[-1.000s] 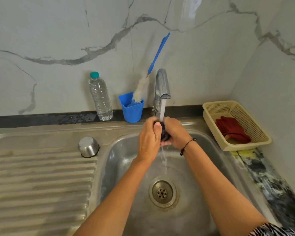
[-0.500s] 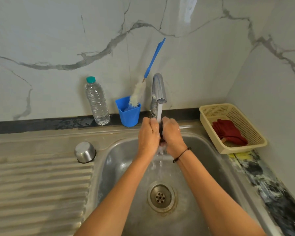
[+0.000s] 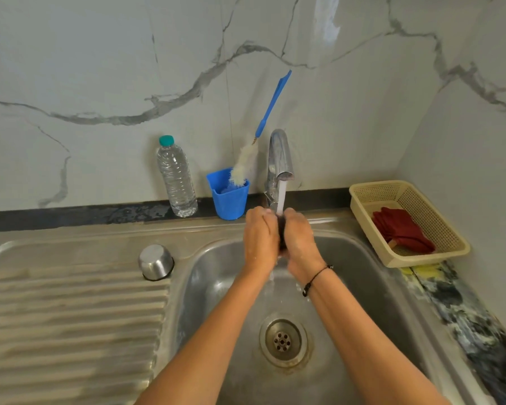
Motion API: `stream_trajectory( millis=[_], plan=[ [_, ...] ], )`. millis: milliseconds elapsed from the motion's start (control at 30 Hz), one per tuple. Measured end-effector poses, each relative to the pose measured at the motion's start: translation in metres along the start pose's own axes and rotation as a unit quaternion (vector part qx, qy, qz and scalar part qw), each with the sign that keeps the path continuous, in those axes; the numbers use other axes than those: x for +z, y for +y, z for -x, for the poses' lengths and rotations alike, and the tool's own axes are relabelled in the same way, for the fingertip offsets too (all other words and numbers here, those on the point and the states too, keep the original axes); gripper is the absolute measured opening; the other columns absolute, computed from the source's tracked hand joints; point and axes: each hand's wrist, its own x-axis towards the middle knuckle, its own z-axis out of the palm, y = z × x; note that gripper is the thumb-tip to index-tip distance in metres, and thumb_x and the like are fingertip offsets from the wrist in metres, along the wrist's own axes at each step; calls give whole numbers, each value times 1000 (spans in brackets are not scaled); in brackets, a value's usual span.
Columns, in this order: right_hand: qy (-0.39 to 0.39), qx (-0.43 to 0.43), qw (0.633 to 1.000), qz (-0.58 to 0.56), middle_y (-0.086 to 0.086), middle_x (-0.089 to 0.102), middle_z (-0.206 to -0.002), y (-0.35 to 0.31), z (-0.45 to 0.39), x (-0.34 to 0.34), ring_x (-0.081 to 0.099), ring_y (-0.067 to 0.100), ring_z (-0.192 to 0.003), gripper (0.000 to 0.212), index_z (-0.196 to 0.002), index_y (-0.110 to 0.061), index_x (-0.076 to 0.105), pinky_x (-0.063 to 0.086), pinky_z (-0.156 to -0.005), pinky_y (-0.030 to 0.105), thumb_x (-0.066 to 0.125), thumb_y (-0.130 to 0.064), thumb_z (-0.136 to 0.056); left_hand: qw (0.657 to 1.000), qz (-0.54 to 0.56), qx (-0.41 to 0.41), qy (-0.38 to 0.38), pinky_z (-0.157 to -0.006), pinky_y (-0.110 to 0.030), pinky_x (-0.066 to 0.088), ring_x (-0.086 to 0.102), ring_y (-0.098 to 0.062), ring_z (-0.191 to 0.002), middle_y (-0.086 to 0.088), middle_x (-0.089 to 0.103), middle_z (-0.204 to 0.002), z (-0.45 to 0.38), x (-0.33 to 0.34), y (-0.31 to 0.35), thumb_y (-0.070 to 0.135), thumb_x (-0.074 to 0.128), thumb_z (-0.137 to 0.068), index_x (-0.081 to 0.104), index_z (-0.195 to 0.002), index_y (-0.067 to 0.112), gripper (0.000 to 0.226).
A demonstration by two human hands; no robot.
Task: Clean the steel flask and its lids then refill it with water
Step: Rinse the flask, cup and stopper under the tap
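Observation:
Both my hands are together under the running tap (image 3: 280, 159), over the steel sink basin (image 3: 362, 276). Between them sits a small dark lid (image 3: 281, 233), mostly hidden; only a dark strip shows. My left hand (image 3: 260, 239) curls round it from the left and my right hand (image 3: 300, 241) from the right. Water falls onto the lid and runs down toward the drain (image 3: 283, 342). A steel cup-shaped lid (image 3: 156, 262) stands upside down on the drainboard, left of the basin. The flask itself is not in view.
Behind the sink stand a clear water bottle (image 3: 176, 178) with a teal cap and a blue cup (image 3: 229, 194) holding a blue-handled bottle brush (image 3: 270, 105). A cream basket (image 3: 438, 229) with a red cloth (image 3: 402, 230) sits at the right. The ribbed drainboard (image 3: 65, 317) fills the left.
My hands have kept rubbing the dark lid under the stream, closing more tightly over it. The camera view shifted slightly upward; nothing else moved.

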Motion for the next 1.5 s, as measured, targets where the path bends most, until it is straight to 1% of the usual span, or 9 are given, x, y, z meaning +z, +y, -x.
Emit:
stream_trajectory(
  millis=[200, 333, 533, 700, 933, 1200, 1267, 1400, 1500],
  plan=[
    [-74, 151, 972, -165, 9, 62, -78, -8, -7, -12, 60, 21, -72, 24, -92, -11, 60, 52, -69, 36, 41, -24, -98, 970, -121, 209, 12, -68, -4, 38, 40, 0, -72, 0, 40, -92, 7, -6, -6, 31, 32, -97, 54, -95, 3, 36],
    [-64, 67, 986, -139, 10, 60, -82, -5, -5, -12, 58, 18, -72, 25, -97, -4, 55, 51, -62, 32, 37, -21, -100, 989, -134, 57, -23, -63, -9, 38, 40, 0, -75, -6, 43, -103, -3, -8, -10, 26, 32, -103, 53, -111, 7, 30],
    [-27, -87, 994, 56, 11, 66, -89, 14, 1, -5, 62, 15, -76, 22, -97, -8, 61, 52, -66, 29, 46, -23, -97, 996, -87, -30, -17, -50, -15, 34, 44, -7, -65, -7, 50, -88, -10, -6, -4, 31, 32, -103, 48, -91, 9, 29],
    [64, -44, 997, 0, 5, 48, -62, 5, -14, -10, 46, 19, -62, 28, -64, -13, 51, 42, -57, 34, 50, -16, -92, 992, -103, -2, -69, -60, -18, 42, 46, -9, -73, 1, 40, -92, 8, 1, 8, 31, 33, -103, 42, -92, 17, 19],
    [21, -22, 999, -18, 12, 67, -92, 16, 4, 4, 65, 21, -90, 23, -99, -2, 59, 55, -77, 32, 44, -19, -97, 997, -59, -37, -23, -57, -18, 35, 45, -9, -70, -7, 46, -92, -4, -3, -5, 31, 34, -103, 49, -88, 9, 30],
    [71, -18, 996, -57, 5, 60, -65, 1, -1, -5, 57, 15, -63, 28, -65, -10, 61, 53, -61, 29, 55, -13, -92, 986, -160, 41, -36, -57, -11, 37, 42, -3, -74, 0, 41, -103, 7, -8, 6, 33, 29, -104, 50, -111, 11, 31],
    [55, -13, 996, -67, 4, 57, -64, -4, 2, -5, 53, 11, -57, 27, -67, -10, 60, 48, -53, 24, 53, -13, -93, 986, -152, 58, -45, -62, -5, 37, 41, -1, -75, -4, 42, -106, 3, -12, 7, 32, 27, -104, 50, -116, 7, 36],
    [-28, 61, 994, -81, 15, 66, -93, -4, 8, -2, 63, 24, -87, 30, -96, -7, 62, 53, -84, 39, 42, -29, -97, 987, -143, 40, -63, -64, -9, 36, 41, 0, -79, -10, 46, -111, -3, -15, 6, 36, 27, -103, 49, -117, 8, 38],
    [13, 6, 1000, -14, 12, 62, -83, 8, 7, -3, 58, 20, -74, 29, -85, -9, 60, 54, -72, 39, 40, -25, -99, 968, -235, -39, -84, -60, -22, 35, 50, -12, -74, -8, 56, -93, -5, -15, 2, 50, 24, -101, 55, -103, 9, 51]
  ],
)
